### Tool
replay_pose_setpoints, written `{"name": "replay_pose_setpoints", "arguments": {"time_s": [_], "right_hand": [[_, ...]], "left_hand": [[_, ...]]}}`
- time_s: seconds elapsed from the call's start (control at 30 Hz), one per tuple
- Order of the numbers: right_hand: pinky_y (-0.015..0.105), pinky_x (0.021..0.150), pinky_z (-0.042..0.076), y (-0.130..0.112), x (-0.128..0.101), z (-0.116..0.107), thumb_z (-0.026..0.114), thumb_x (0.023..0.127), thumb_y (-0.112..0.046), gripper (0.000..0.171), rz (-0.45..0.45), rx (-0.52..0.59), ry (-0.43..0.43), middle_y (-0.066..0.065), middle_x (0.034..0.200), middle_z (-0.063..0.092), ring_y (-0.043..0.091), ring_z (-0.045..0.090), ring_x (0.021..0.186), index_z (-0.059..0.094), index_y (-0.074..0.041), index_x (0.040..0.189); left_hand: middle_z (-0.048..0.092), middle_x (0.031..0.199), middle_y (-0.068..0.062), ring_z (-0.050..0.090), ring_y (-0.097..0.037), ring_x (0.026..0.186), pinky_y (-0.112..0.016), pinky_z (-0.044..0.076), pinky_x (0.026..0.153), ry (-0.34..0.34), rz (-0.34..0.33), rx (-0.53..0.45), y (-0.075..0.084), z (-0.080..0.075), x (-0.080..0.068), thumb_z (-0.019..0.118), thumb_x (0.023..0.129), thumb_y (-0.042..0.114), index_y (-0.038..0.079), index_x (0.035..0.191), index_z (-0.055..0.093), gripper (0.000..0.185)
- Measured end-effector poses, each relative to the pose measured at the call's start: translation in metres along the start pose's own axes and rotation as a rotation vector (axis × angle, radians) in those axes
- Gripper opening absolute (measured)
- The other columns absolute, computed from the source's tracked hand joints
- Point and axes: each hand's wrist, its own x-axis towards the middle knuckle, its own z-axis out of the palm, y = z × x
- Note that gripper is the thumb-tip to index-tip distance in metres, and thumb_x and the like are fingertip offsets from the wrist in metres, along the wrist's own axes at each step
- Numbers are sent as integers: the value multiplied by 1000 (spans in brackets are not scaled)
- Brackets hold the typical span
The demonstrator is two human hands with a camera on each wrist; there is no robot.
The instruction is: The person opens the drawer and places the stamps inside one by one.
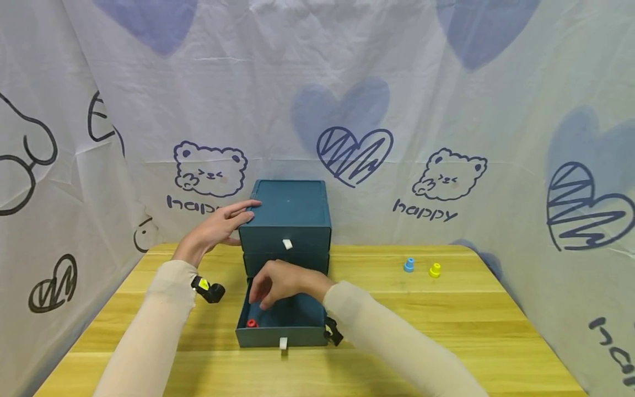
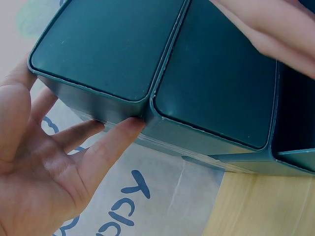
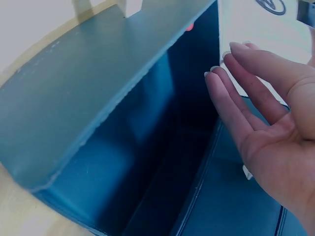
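A dark teal drawer cabinet [image 1: 290, 204] stands at the back of the table, its bottom drawer [image 1: 307, 335] pulled out. My left hand [image 1: 220, 223] touches the cabinet's left side near the top; in the left wrist view its spread fingers [image 2: 113, 147] press on the side wall. Above the pulled-out drawer hangs my right hand [image 1: 283, 284], palm down with bent fingers. Nothing lies between its fingers in the right wrist view, where the hand [image 3: 275, 118] is beside the drawer cavity. A small red knobbed piece [image 1: 252, 323] lies inside the drawer's front left corner.
On the table's right half stand a small blue stepped piece [image 1: 409, 265] and a similar yellow one [image 1: 435, 270]. White pull tabs stick out from the top drawer [image 1: 287, 244] and the bottom drawer's front. A printed cloth [image 1: 278, 121] hangs behind the table.
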Motion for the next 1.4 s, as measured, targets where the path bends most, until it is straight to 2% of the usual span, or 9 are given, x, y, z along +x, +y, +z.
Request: {"name": "replay_pose_setpoints", "arguments": {"time_s": [0.23,0.4,0.63,0.83,1.1,1.17,1.3,1.4], "right_hand": [[15,83,59,0,-12,-3,80,88,-5,23,-57,58,14,13,112,79,-5,69,87,78,-3,112],[17,85,60,-1,-25,-7,80,89,-6,25,-55,107,37,12,114,78,-5,69,90,78,-4,114],[17,88,59,3,-43,-13,78,92,-10,28,-49,128,32,18,121,75,-6,68,94,75,0,118],[21,90,60,9,-58,-20,78,92,-10,29,-53,157,66,20,123,73,2,71,98,75,-2,119],[31,94,62,19,-80,-29,75,94,-7,38,-89,190,90,25,125,72,30,72,111,68,2,130],[31,94,62,24,-86,-32,75,94,-7,39,-87,197,103,23,124,72,32,72,112,67,1,132],[29,92,62,37,-102,-36,74,94,-9,41,-51,207,125,23,125,72,24,72,111,67,-4,135],[28,91,61,49,-115,-39,74,95,-11,44,-10,215,138,25,127,71,25,71,112,65,-5,137]], "left_hand": [[18,174,-13,19,-43,159,-70,42,112,2,1,3,0,1,0,48,109,43,29,160,37,54],[18,174,-13,20,-44,159,-70,42,112,2,-3,5,0,1,0,48,109,44,30,160,37,54],[18,173,-14,20,-44,158,-70,42,111,5,-6,15,0,1,1,48,109,45,31,160,38,54],[18,174,-13,20,-44,158,-70,41,112,8,-8,12,0,1,2,48,109,46,32,160,38,54],[19,173,-13,20,-44,158,-70,42,112,13,-7,10,-1,0,1,48,109,45,31,160,38,53],[19,173,-13,20,-44,158,-70,42,112,13,-6,9,-1,0,1,48,109,45,32,160,38,54],[19,174,-12,20,-43,159,-69,43,112,8,-1,8,-1,1,1,49,108,46,32,160,38,54],[19,174,-12,20,-42,159,-69,42,112,4,4,4,-1,0,1,49,108,46,32,160,38,55]]}}
